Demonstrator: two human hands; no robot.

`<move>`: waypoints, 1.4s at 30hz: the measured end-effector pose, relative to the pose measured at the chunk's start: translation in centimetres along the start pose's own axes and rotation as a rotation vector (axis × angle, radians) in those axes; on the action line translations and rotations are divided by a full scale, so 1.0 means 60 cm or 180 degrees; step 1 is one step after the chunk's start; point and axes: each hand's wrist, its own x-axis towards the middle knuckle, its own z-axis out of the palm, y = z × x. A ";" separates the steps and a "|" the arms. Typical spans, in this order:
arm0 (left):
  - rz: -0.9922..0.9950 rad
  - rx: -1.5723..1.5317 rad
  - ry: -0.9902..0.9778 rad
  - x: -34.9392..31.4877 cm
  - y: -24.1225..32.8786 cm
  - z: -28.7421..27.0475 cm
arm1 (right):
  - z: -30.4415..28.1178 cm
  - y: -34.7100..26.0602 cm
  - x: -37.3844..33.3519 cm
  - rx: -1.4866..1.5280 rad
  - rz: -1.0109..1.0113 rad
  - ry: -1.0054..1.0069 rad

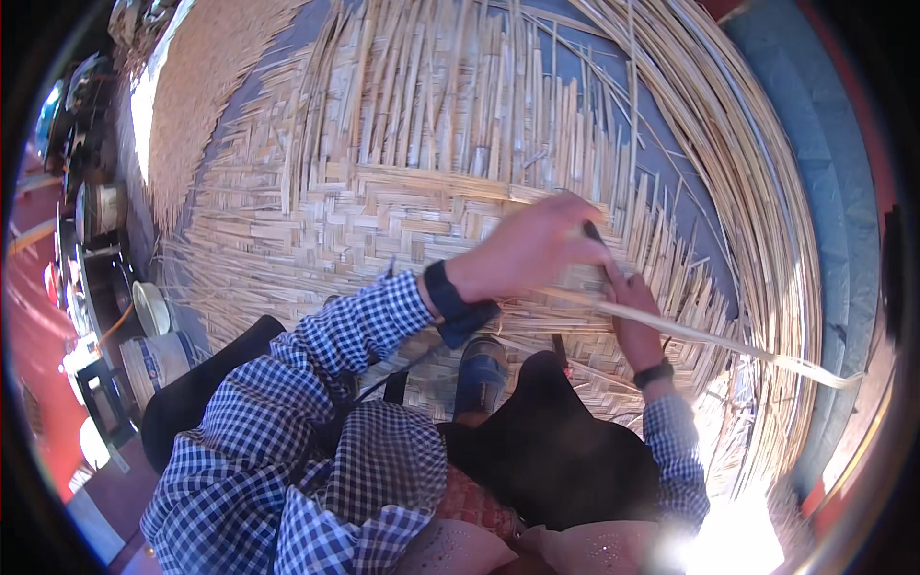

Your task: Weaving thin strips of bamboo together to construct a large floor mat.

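A half-woven mat [383,225] of pale split reeds lies spread in front of me, its upper strips loose and parallel. Over its right part my left hand [537,244] reaches across, blurred, its fingers bent together around a small dark piece [592,231] whose kind I cannot make out. Just below and to the right is my right hand [637,321], closed, its fingertips close to the same dark piece. A long flat reed strip [728,342] crosses at the right hand and runs out to the right; the fingers seem to grip it.
Long reeds [767,211] curve in a thick bundle along the right, beside a blue-grey sheet [815,125]. At the far left stand several tins and pots [153,364] and a bristly straw edge [206,105]. My shod foot [481,374] rests on the mat between my dark-clad knees.
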 end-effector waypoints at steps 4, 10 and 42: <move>-0.0350 0.1573 0.1111 -0.048 -0.138 -0.123 | 0.007 -0.060 -0.136 -0.0454 -0.0401 -0.0423; -0.0338 0.2366 0.0027 -0.064 -0.207 -0.176 | -0.059 -0.073 -0.182 -0.0209 -0.0404 -0.1227; -0.1159 0.0014 0.1498 -0.074 -0.221 -0.268 | 0.069 -0.363 0.487 0.1859 0.0017 0.0194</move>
